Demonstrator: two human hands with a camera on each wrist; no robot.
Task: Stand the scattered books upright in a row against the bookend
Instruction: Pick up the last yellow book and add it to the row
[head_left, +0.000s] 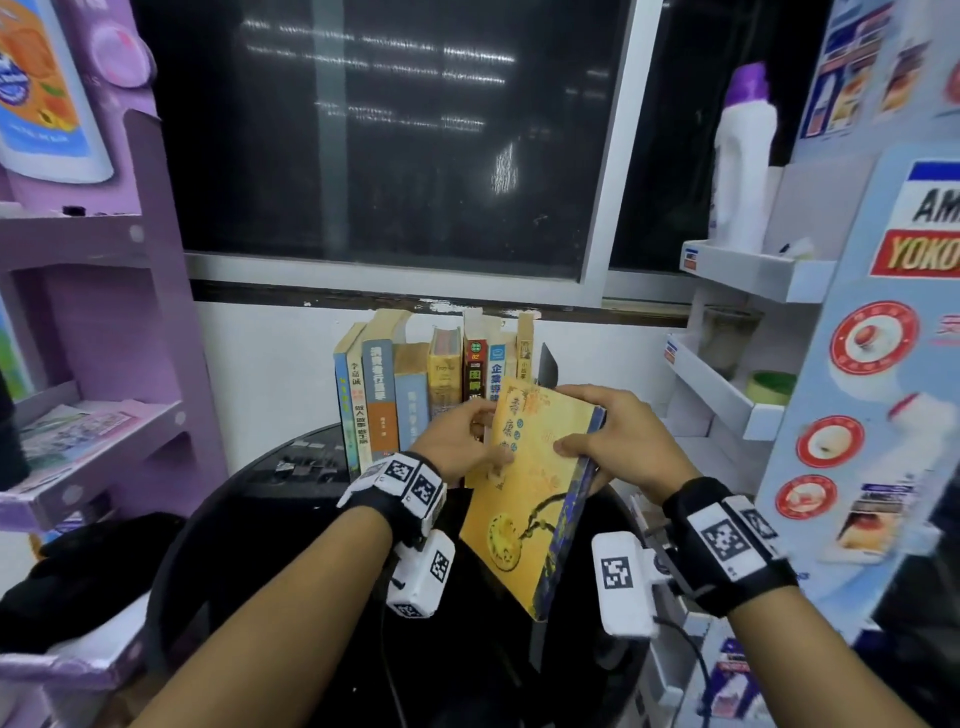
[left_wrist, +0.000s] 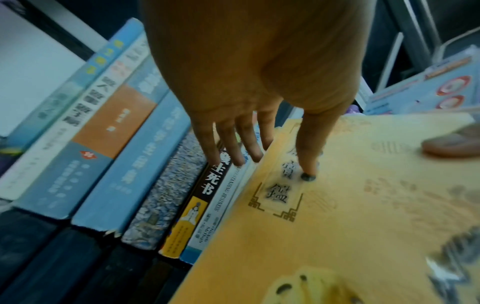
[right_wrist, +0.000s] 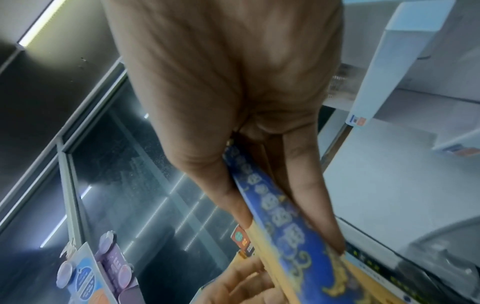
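Note:
A yellow book with a blue spine hangs tilted in front of the row, cover toward me. My right hand grips its spine edge, thumb on the cover and fingers behind. My left hand pinches its left edge: the thumb presses the cover while the fingers reach behind onto the row's spines. Several books stand upright in a row on the black round table. A black bookend stands at the row's right end, partly hidden by the yellow book.
A purple display shelf stands close on the left. A white and blue rack with a white bottle stands on the right. A dark window and white wall lie behind the row. A black bag lies lower left.

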